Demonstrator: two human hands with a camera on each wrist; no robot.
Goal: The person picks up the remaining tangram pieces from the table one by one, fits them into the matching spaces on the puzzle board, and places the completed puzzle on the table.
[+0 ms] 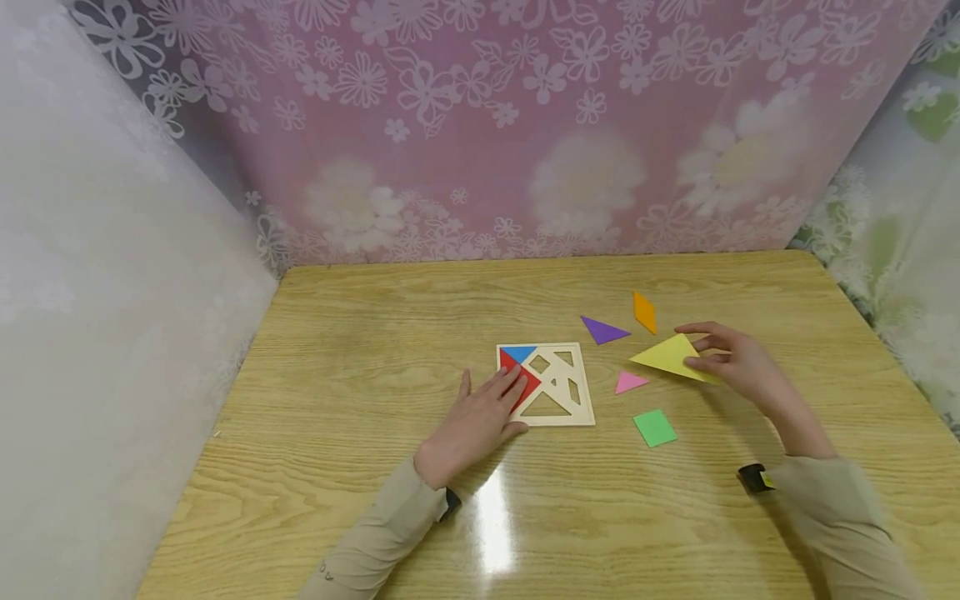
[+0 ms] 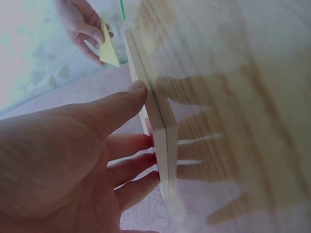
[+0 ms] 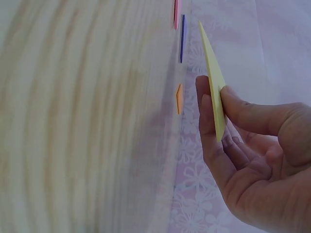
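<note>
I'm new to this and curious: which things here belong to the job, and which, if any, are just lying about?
Seemingly the job:
tangram tray
red triangle and blue triangle, in the tray
yellow triangle, held up
purple triangle, orange parallelogram, pink triangle, green square, lying loose

Just surroundings:
wood-grain table
flowered backdrop

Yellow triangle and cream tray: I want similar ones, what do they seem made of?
Yellow triangle: painted wood or plastic, perhaps; its even matte colour leaves this open. Cream tray: probably wood, pale and smooth; a dark seam along its edge suggests layers.
</note>
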